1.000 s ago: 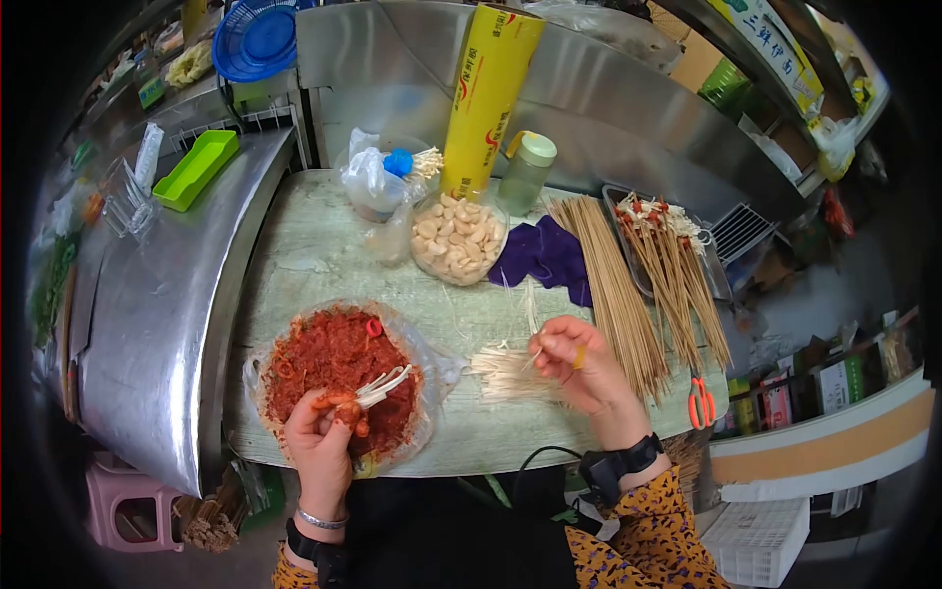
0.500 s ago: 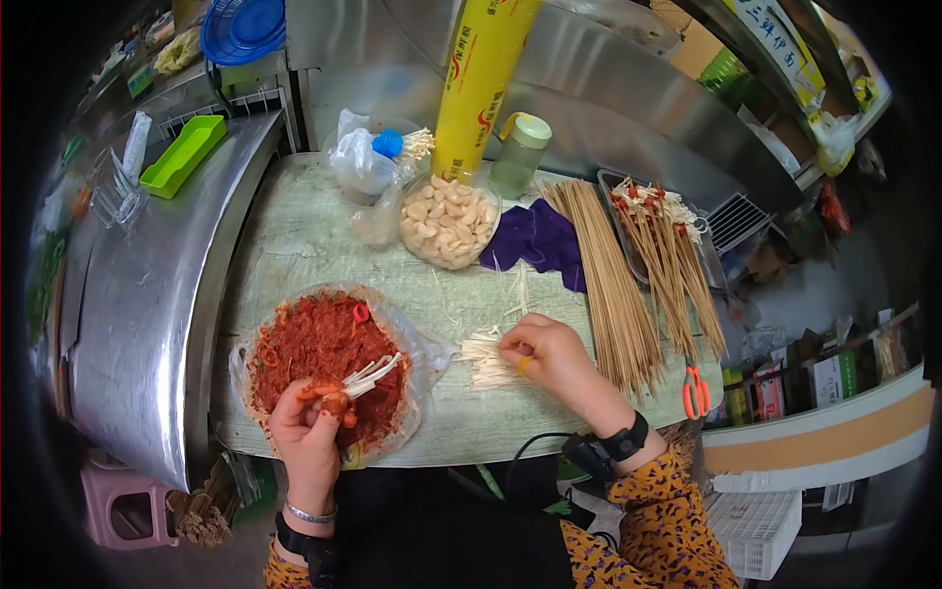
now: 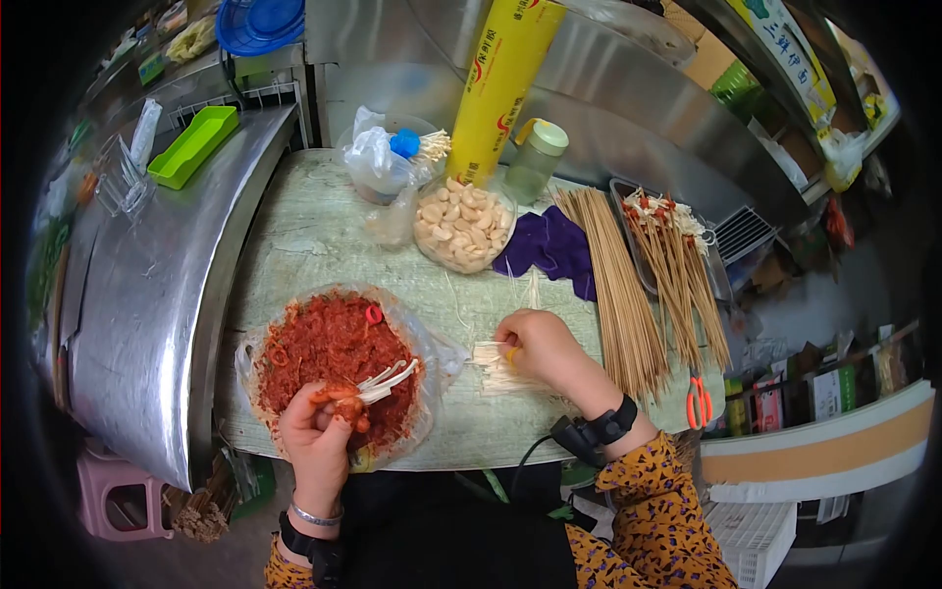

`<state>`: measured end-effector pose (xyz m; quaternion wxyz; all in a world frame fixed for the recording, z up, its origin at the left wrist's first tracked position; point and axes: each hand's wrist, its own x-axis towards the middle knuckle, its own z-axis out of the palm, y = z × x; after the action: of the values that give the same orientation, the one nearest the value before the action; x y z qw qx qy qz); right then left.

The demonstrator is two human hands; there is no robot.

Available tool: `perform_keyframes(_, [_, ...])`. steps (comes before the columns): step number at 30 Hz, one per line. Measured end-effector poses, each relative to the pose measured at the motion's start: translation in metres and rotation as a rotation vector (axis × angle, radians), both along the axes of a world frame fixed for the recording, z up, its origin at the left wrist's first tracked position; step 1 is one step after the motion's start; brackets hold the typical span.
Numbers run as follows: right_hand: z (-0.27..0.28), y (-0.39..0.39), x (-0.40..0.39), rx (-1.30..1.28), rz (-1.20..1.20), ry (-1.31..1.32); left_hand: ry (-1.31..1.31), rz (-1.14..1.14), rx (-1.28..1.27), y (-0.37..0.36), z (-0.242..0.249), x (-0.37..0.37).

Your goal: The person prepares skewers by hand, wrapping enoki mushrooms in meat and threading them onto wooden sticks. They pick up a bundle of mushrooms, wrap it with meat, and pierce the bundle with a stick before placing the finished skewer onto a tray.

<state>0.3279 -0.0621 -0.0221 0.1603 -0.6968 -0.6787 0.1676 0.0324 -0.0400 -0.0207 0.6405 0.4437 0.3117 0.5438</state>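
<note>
1. At eight o'clock on the pale-green tabletop (image 3: 304,206), the red-smeared left hand (image 3: 322,430) pinches slender white stems (image 3: 387,382), their ends jutting toward two o'clock.
2. At four o'clock, the right hand (image 3: 540,349) bends its fingers over an off-white stem pile (image 3: 508,384); pinching unclear.

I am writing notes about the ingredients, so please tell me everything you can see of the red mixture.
The red mixture looks like a coarse, moist paste, deep red. Clear plastic, smeared along its edges, surrounds it; whether a bowl is beneath, I cannot tell. It lies at the near left of the table, with a bright red ring on its upper right. The left hand, its fingers smeared red, hides its lower part.
</note>
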Motion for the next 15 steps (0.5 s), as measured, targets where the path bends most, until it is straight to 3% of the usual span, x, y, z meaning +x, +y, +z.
perform_keyframes(3, [0.002,0.002,0.006,0.032,-0.058,0.142,0.006,-0.005,-0.003,0.001,-0.001,0.000])
perform_keyframes(8, [0.009,0.006,0.008,-0.163,-0.041,-0.166,0.006,-0.012,-0.016,0.001,0.001,0.000])
perform_keyframes(12, [0.003,0.010,0.004,-0.019,0.011,-0.152,0.044,0.000,-0.024,-0.001,-0.001,-0.003])
perform_keyframes(15, [-0.010,0.019,0.000,0.005,0.088,-0.312,0.045,-0.013,-0.036,0.001,-0.002,-0.003])
